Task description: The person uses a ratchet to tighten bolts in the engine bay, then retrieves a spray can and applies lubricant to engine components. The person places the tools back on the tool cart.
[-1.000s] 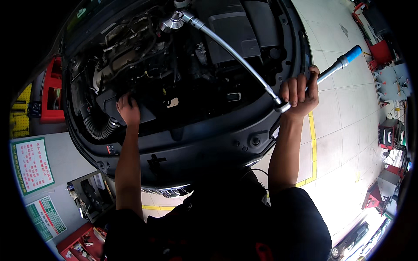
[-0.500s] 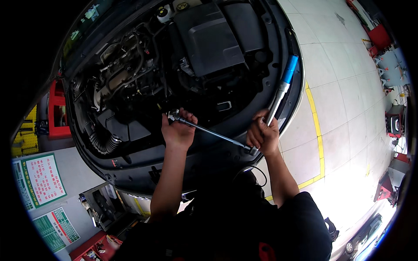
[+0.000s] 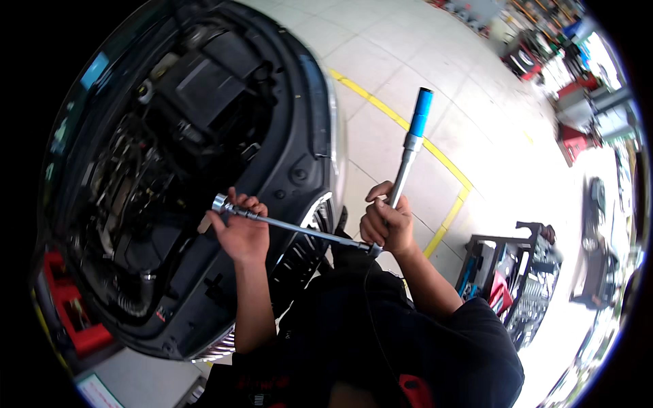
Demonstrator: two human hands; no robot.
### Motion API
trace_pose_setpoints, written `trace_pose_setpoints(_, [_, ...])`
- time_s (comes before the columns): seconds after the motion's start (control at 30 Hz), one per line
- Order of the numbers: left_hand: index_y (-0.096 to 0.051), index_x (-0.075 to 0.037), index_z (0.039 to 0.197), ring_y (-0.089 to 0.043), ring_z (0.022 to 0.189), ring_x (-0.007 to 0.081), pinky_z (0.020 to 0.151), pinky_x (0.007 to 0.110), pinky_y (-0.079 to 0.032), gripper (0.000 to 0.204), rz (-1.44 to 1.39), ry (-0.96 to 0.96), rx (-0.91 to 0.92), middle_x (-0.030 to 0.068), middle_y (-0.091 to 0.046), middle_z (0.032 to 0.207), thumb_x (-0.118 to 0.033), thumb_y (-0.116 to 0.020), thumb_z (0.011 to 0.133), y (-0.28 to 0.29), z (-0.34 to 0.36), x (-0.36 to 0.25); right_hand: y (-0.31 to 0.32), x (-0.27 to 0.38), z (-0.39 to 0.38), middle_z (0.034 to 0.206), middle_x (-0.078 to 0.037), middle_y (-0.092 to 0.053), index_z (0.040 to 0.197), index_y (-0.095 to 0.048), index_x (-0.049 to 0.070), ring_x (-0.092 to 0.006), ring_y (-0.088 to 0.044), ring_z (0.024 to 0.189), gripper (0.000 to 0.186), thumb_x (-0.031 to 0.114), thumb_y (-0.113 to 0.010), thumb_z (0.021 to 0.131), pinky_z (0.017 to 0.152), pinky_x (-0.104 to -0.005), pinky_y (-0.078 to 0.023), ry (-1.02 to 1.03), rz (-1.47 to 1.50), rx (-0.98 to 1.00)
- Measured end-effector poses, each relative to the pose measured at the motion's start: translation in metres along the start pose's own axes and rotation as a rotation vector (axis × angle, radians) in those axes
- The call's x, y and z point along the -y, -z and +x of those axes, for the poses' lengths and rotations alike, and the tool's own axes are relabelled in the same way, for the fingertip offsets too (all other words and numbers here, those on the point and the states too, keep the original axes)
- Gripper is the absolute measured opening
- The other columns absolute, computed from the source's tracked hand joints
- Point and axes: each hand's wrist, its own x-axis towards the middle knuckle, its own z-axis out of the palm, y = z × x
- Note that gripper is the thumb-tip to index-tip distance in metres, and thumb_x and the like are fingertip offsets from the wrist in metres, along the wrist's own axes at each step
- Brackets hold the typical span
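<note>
My right hand (image 3: 390, 221) grips the silver shaft of a long wrench (image 3: 407, 163) with a blue handle, held upright in the picture beside the car's front edge. A long steel extension bar (image 3: 306, 231) runs leftward from the wrench head to a silver socket piece (image 3: 220, 202). My left hand (image 3: 241, 234), palm up with curled fingers, holds that socket end over the rim of the open engine bay (image 3: 211, 81). Both forearms come up from the lower edge, over a dark shirt.
The dark car's front fills the left. A tiled floor (image 3: 462, 122) with a yellow line lies to the right. A tool cart (image 3: 476, 265) stands at lower right, a red unit (image 3: 81, 326) at lower left. More equipment and vehicles line the right rim.
The view has swung rightward. The socket end has come down from above the engine into my left hand, which has left the engine cover. The blue handle now points upward in the picture.
</note>
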Motion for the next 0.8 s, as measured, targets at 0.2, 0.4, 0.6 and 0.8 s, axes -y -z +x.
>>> trace_pose_setpoints(0.2, [-0.061, -0.001, 0.115, -0.045, 0.073, 0.0163, 0.07, 0.031, -0.04, 0.053, -0.015, 0.488, 0.082, 0.0031, -0.052, 0.085, -0.052, -0.059, 0.1, 0.028, -0.036, 0.102, 0.026, 0.036, -0.176, 0.049, 0.0, -0.032, 0.115, -0.051, 0.003, -0.0124, -0.033, 0.035, 0.014, 0.014, -0.046, 0.107, 0.038, -0.03, -0.034, 0.175, 0.032, -0.423])
trace_pose_setpoints(0.4, [-0.065, -0.005, 0.108, -0.044, 0.067, 0.0159, 0.066, 0.031, -0.038, 0.046, 0.184, 0.753, -0.007, 0.0031, -0.053, 0.076, -0.049, -0.057, 0.102, 0.03, -0.106, 0.216, 0.052, 0.043, -0.331, 0.05, 0.003, -0.032, 0.114, -0.051, 0.002, -0.0102, -0.034, 0.035, 0.015, 0.015, -0.048, 0.106, 0.037, -0.0272, -0.033, 0.381, 0.138, -0.752])
trace_pose_setpoints(0.6, [-0.064, -0.008, 0.095, -0.042, 0.064, 0.0162, 0.065, 0.032, -0.037, 0.041, 0.454, 0.833, -0.042, 0.002, -0.051, 0.072, -0.048, -0.055, 0.102, 0.015, -0.186, 0.314, 0.102, 0.044, -0.439, 0.052, 0.003, -0.035, 0.114, -0.053, 0.001, -0.01, -0.036, 0.036, 0.019, 0.016, -0.054, 0.104, 0.037, -0.0268, -0.031, 0.413, 0.078, -0.984])
trace_pose_setpoints(0.8, [-0.06, -0.009, 0.091, -0.047, 0.07, 0.0197, 0.069, 0.036, -0.04, 0.047, 0.508, 1.043, -0.122, 0.0031, -0.053, 0.076, -0.053, -0.051, 0.102, 0.055, -0.272, 0.449, 0.199, 0.058, -0.58, 0.056, -0.001, -0.045, 0.102, -0.058, -0.002, -0.0131, -0.043, 0.039, 0.017, 0.015, -0.059, 0.1, 0.039, -0.0313, -0.036, 0.406, -0.025, -1.363])
